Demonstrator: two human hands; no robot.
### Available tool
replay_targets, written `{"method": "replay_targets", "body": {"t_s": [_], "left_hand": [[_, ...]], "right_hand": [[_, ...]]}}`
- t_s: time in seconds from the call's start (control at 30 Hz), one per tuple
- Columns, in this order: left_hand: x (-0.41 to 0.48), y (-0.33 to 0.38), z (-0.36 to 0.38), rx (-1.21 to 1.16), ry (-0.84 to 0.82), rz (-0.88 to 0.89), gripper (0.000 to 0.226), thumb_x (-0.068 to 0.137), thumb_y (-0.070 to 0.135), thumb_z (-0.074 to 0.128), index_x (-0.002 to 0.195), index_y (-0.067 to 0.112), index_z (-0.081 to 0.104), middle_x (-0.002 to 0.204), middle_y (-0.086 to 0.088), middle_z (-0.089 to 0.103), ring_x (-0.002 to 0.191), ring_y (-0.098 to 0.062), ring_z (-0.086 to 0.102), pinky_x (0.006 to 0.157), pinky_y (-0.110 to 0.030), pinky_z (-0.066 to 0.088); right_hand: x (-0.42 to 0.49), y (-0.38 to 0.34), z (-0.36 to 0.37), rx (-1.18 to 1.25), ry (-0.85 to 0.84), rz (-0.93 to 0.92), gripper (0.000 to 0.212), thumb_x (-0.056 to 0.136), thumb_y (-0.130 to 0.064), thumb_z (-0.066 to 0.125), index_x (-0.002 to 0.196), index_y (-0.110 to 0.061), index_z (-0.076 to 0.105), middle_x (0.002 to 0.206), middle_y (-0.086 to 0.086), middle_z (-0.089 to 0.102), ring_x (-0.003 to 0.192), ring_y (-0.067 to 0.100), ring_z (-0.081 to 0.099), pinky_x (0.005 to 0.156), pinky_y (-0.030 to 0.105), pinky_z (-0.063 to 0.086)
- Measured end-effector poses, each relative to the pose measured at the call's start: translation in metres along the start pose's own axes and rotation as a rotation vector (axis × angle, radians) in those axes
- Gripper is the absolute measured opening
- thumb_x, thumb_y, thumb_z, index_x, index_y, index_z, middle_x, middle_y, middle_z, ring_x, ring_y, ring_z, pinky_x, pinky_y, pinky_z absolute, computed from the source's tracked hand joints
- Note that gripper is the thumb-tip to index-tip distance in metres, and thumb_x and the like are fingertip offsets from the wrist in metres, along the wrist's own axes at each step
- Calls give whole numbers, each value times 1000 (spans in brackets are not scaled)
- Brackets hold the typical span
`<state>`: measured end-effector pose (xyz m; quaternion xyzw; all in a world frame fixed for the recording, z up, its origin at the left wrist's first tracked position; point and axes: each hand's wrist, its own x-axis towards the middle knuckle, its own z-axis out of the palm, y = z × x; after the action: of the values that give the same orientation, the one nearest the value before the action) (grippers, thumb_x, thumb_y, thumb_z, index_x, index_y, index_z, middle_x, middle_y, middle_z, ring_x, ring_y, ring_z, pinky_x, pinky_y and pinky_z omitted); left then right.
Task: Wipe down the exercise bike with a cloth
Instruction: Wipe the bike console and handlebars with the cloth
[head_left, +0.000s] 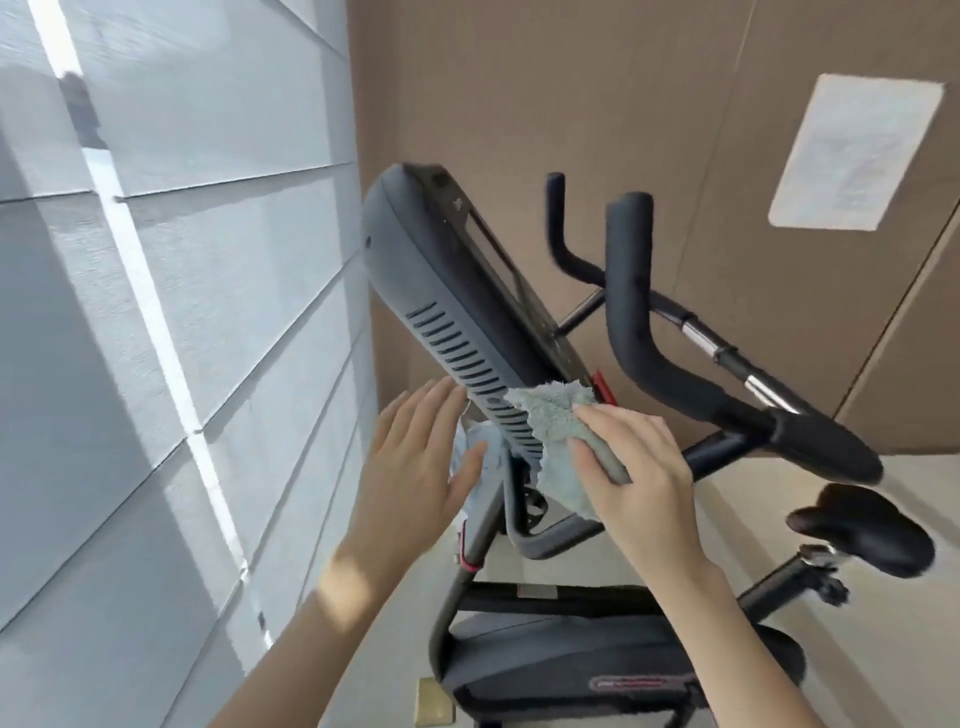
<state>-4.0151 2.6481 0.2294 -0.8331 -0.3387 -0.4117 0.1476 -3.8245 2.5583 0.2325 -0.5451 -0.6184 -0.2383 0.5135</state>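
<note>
your right hand (631, 467) pinched the cloth (553, 428) on the bike console (426, 291) vents; your left hand (415, 462), fingers straight, apparently braced it. stroking along the slots suited best.

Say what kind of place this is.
Probably a home or storage corner, not a gym: one exercise bike standing between a pale panelled wall and what looks like a big labelled cardboard box.

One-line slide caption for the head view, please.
Right hand grips a fluffy pale-green cloth against the grey vented back of the exercise bike's console, left hand flat alongside.
</note>
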Motion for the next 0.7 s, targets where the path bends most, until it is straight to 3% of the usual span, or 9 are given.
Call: {"method": "replay_targets", "body": {"t_s": [0.2,0.3,0.4,0.53,0.7], "left_hand": [[58,0,18,41,9,122,58,97,41,36,135,-2,47,141,-16,48,132,-30,44,112,-44,31],[80,-3,29,114,-10,170,61,98,42,32,138,-2,44,144,-17,44,135,-30,39,115,-47,25],[93,-8,39,176,43,228,60,98,42,34,135,-3,47,141,-17,47,134,-30,42,114,-48,28],[98,-15,46,193,118,288,58,97,42,39,132,-2,52,137,-16,53,131,-29,46,112,-48,33],[103,-28,48,198,157,372,56,99,42,38,131,-1,53,136,-14,54,130,-27,48,112,-44,28]], "right_hand": [[57,11,-26,-151,152,-155,26,86,-9,65,112,-3,66,104,11,67,94,26,61,89,30,48],[100,14,-36,-231,239,-242,26,87,-9,64,113,-6,66,103,12,66,90,28,60,85,29,47],[139,17,-38,-305,278,-305,25,88,-11,63,112,-8,67,102,11,66,89,28,58,84,29,46],[175,19,-27,-394,235,-328,25,87,-11,62,111,-10,69,102,9,66,89,30,57,79,43,48],[189,23,-7,-494,78,-296,22,85,-11,64,106,-9,70,102,9,66,90,32,55,76,47,48]]}}
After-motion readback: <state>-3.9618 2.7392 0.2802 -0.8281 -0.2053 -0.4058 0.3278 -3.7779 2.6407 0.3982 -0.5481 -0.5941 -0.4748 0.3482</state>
